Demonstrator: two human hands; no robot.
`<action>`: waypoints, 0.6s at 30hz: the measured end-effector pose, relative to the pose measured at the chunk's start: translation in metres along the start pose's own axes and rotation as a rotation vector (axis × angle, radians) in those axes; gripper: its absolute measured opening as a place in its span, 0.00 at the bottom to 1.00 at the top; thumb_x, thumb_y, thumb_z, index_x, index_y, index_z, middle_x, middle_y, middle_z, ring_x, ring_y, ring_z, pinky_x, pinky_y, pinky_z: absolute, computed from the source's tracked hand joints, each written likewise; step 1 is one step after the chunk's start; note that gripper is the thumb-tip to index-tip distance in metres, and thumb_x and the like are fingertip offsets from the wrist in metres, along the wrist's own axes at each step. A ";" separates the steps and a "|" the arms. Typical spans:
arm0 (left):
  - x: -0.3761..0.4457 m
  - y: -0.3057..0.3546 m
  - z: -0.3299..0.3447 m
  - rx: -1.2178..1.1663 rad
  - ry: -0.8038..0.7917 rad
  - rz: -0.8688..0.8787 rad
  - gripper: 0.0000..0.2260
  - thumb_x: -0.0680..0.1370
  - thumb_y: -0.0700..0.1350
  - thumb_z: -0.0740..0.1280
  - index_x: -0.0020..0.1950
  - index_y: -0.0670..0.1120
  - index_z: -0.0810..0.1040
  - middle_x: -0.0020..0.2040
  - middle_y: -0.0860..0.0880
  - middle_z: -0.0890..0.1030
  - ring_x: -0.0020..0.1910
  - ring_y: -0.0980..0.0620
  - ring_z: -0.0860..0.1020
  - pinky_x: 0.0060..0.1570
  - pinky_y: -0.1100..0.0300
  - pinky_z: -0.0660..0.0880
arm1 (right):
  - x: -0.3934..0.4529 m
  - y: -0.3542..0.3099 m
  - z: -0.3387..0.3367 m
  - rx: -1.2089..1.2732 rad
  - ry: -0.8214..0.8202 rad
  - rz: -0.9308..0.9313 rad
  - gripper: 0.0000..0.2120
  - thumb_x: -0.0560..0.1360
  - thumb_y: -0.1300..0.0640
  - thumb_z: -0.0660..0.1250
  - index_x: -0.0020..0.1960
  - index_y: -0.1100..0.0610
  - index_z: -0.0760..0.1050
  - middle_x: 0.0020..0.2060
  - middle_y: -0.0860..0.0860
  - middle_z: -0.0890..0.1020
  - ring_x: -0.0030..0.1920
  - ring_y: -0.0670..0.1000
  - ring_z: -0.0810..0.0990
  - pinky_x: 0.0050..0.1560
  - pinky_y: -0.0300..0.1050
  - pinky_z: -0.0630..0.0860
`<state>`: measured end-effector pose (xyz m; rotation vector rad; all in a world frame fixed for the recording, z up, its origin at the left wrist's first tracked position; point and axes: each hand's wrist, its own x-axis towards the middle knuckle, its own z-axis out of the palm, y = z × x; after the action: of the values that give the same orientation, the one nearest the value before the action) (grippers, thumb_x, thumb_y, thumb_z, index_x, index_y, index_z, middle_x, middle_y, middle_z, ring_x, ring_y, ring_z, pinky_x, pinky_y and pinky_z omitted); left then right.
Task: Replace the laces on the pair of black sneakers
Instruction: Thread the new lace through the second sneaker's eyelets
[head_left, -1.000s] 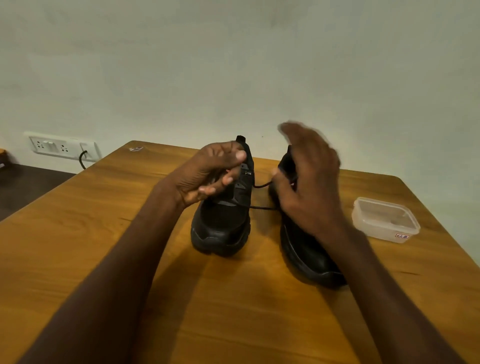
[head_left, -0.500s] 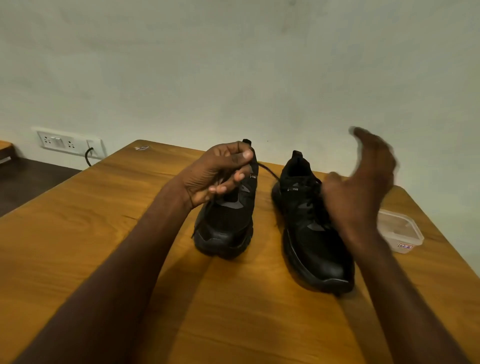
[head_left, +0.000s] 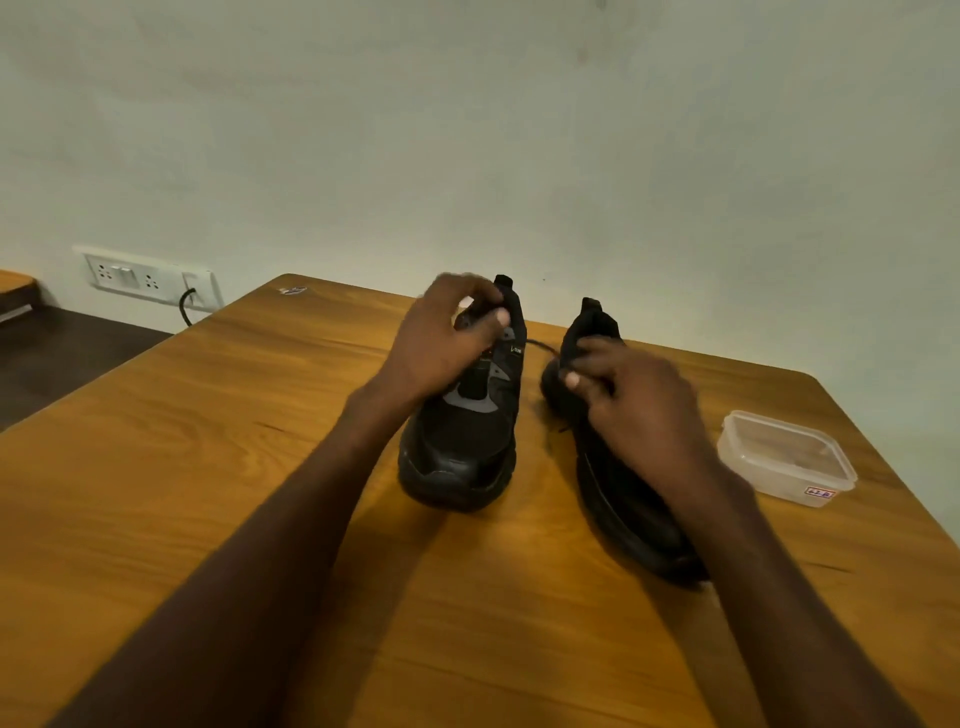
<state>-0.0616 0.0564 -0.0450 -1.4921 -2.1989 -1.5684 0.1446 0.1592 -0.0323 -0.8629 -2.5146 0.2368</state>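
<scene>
Two black sneakers stand on the wooden table (head_left: 182, 467), toes toward me. My left hand (head_left: 441, 343) grips the tongue and upper of the left sneaker (head_left: 462, 447), fingers curled over its top. A thin black lace (head_left: 540, 347) runs from that shoe's upper eyelets to the right. My right hand (head_left: 634, 405) pinches the lace's far end between thumb and fingers, in front of the right sneaker (head_left: 623, 499). That hand and forearm hide much of the right sneaker's upper.
A clear plastic container (head_left: 784, 457) with a small label sits at the table's right side. A wall socket strip (head_left: 150, 278) with a black cable is at the left, behind the table. The wall stands close behind the far edge.
My right hand swung out to the right pulling the lace, then came back in toward the left sneaker. My left hand kept its grip on the left sneaker's top.
</scene>
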 end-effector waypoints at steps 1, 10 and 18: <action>-0.001 -0.004 0.004 0.010 -0.095 -0.041 0.11 0.81 0.53 0.70 0.62 0.53 0.81 0.63 0.53 0.78 0.62 0.56 0.75 0.59 0.61 0.73 | 0.001 0.003 0.007 -0.006 -0.085 0.033 0.12 0.82 0.47 0.66 0.64 0.41 0.82 0.76 0.39 0.70 0.76 0.59 0.67 0.71 0.67 0.68; -0.011 0.019 0.034 -0.133 -0.182 -0.204 0.13 0.80 0.62 0.68 0.59 0.56 0.82 0.62 0.51 0.74 0.64 0.49 0.75 0.67 0.46 0.75 | 0.006 0.012 0.002 -0.084 0.082 0.103 0.12 0.82 0.52 0.67 0.63 0.44 0.82 0.79 0.41 0.67 0.79 0.58 0.62 0.74 0.67 0.59; -0.019 0.027 0.038 0.044 -0.186 0.194 0.13 0.75 0.65 0.69 0.47 0.58 0.86 0.64 0.62 0.74 0.69 0.56 0.65 0.64 0.47 0.59 | -0.026 0.007 -0.010 0.323 0.465 0.102 0.15 0.81 0.59 0.64 0.64 0.48 0.81 0.51 0.45 0.86 0.51 0.47 0.84 0.60 0.62 0.79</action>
<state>-0.0152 0.0729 -0.0545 -1.8419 -2.0847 -1.3642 0.1718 0.1490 -0.0355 -0.8051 -1.9397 0.4110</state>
